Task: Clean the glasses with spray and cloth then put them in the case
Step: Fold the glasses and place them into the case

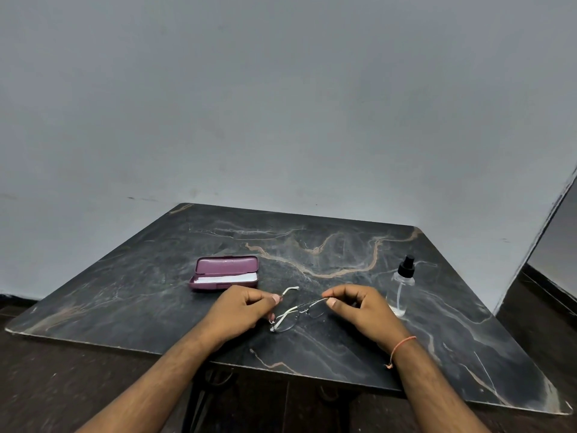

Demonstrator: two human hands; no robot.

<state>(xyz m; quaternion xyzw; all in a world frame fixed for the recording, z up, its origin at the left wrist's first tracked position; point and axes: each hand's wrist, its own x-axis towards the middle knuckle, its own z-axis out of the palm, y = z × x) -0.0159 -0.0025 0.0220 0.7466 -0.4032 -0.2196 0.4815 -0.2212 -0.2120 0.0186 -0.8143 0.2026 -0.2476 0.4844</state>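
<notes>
Glasses (296, 314) looked light and fragile; both hands, left (242, 312) and right (362, 310), had fingers pinched on the thin temples, sensibly clear of the lenses, near the case (223, 273).

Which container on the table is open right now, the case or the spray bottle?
The purple case, left of the hands: lid up, white cloth showing inside. The spray bottle at right stands capped.

One pair of glasses (296, 312) lies at the middle of the one dark marble table (156, 295). One open purple case (223, 273) sits left of the glasses, with one white cloth (226, 279) inside it. One clear spray bottle (402, 287) stands right of the glasses. Two hands: one left hand (240, 314), one right hand (363, 310), each beside the glasses.
</notes>
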